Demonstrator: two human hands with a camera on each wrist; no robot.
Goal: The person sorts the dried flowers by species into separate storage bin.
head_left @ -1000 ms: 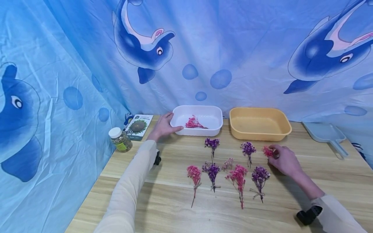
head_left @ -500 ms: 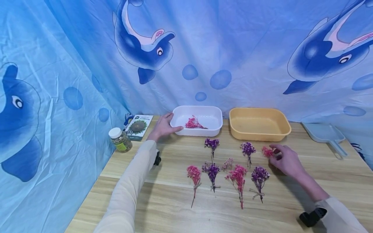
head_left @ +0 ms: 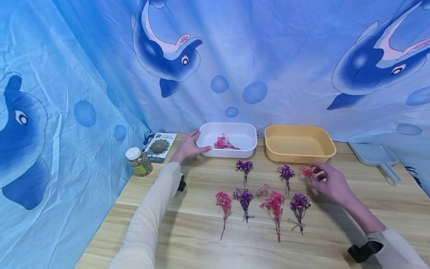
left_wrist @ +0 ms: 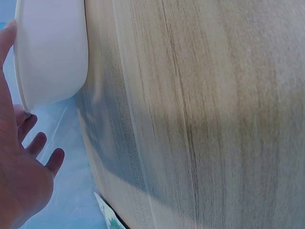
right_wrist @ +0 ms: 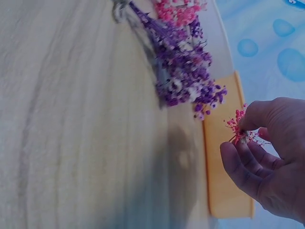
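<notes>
My left hand (head_left: 190,146) holds the left end of a white plastic basin (head_left: 246,151), thumb along the front rim and index finger at the end. Its other fingers stand off the wall in the left wrist view. Inside lies a pink dried flower sprig (head_left: 224,142). Between thumb and fingers, my right hand (head_left: 330,183) pinches a small pink dried flower sprig (right_wrist: 237,125), just in front of a yellow basin (head_left: 299,158). The fingers hide its stem. To its left lies a purple dried flower bunch (head_left: 286,172).
Several more pink and purple bunches lie mid-table, including a tied purple one (head_left: 300,203) and a pink one (head_left: 276,203). A lidded jar (head_left: 140,164) and a sunflower packet (head_left: 159,147) stand left. A grey dustpan (head_left: 376,154) lies right, before a blue curtain (head_left: 268,56).
My right hand, with the pink sprig, has shifted slightly back and up towards the yellow basin. The left hand and the white basin have stayed put.
</notes>
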